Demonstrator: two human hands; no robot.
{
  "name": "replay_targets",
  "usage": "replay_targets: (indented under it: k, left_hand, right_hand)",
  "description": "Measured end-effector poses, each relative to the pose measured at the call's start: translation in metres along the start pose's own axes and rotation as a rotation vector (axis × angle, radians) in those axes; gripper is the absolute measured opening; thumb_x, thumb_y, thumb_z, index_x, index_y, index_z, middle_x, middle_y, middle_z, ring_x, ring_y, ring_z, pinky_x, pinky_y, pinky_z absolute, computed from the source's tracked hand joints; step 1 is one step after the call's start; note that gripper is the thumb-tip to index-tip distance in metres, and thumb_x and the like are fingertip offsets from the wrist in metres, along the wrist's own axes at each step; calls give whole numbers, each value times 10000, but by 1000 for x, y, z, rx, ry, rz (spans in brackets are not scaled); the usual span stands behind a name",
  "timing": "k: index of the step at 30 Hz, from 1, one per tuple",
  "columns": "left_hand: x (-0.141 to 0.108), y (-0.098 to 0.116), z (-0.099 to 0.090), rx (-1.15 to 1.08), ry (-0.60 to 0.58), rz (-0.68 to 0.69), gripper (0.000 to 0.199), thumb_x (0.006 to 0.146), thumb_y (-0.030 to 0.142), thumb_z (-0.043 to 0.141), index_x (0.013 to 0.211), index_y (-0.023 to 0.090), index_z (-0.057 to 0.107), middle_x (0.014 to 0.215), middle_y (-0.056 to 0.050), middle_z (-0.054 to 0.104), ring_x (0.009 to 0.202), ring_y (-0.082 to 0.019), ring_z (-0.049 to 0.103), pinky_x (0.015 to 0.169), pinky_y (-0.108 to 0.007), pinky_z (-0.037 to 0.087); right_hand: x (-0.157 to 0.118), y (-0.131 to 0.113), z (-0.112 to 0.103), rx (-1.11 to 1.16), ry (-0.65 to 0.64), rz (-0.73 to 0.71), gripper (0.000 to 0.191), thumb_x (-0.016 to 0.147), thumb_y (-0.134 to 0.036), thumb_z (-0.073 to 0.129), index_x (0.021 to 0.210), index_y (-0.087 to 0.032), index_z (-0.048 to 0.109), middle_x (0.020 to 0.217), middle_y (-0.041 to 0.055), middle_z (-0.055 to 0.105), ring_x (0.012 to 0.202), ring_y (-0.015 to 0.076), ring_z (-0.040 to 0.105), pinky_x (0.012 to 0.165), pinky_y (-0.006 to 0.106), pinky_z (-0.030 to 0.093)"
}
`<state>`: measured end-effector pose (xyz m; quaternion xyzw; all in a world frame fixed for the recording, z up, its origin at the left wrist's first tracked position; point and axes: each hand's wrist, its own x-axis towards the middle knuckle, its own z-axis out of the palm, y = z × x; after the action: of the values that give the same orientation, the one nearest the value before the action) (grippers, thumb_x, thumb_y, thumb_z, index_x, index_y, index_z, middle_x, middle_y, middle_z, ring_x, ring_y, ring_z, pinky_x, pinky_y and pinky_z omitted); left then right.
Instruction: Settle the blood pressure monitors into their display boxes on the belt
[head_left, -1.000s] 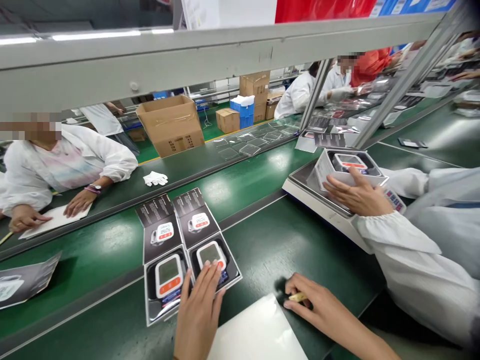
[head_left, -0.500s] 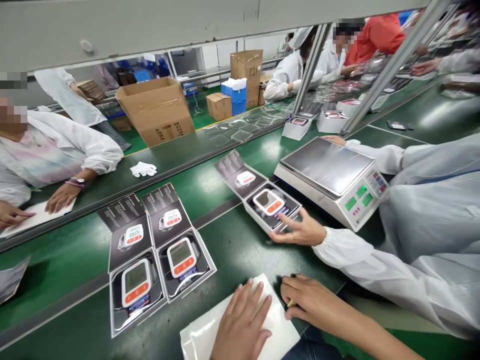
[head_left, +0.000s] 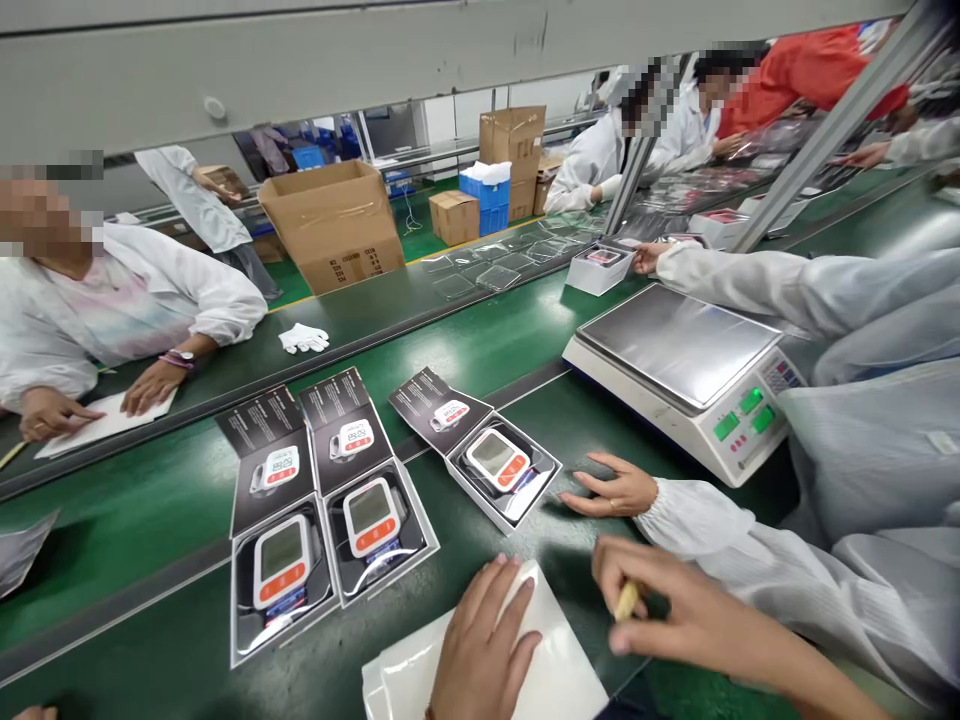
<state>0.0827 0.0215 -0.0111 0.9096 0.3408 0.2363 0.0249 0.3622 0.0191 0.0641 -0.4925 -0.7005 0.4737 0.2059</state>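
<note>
My left hand (head_left: 484,645) is open and flat, fingers spread, on a white sheet (head_left: 562,670) at the bench edge. My right hand (head_left: 679,605) is curled, thumb and fingers pinching a small pale yellow stick (head_left: 625,601), just right of the sheet; can't tell what the stick is. Three open blood pressure monitor boxes (head_left: 371,520) lie on the green workbench (head_left: 150,590), up and left of my hands, not touching them. A co-worker's hand (head_left: 611,490), open, sits just beside the rightmost box, near the digital weighing scale (head_left: 679,345). That co-worker's other hand (head_left: 649,258) is beside a small white box (head_left: 598,270). Across the bench, a seated person's hands (head_left: 154,388) rest on a white paper sheet (head_left: 105,425), with white gloves (head_left: 304,338) nearby.
</note>
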Motion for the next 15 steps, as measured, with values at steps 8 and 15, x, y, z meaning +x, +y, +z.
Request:
replay_targets:
  k: [8,15]
  left_hand:
    - [88,-11,8,-37,151,-160,776,949,620,564,1526,136,379,1514,-143,576,1459,-317,487,1175,-581,483]
    - [109,-14,22,14,241,-184,339,1028,232,523,1364,198,553,1369,-79,697,1324,-249,620,1141,-519,516]
  right_hand:
    - [66,16,-35,-444,316,-143,322,1017,-556,568,909,-252,574,926,12,636,801,189,600,718,301,451]
    - [77,12,-33,-482,544,-211,353,1051,-552,487,912,-243,586,898,40,640,774,191,586,727,329,462]
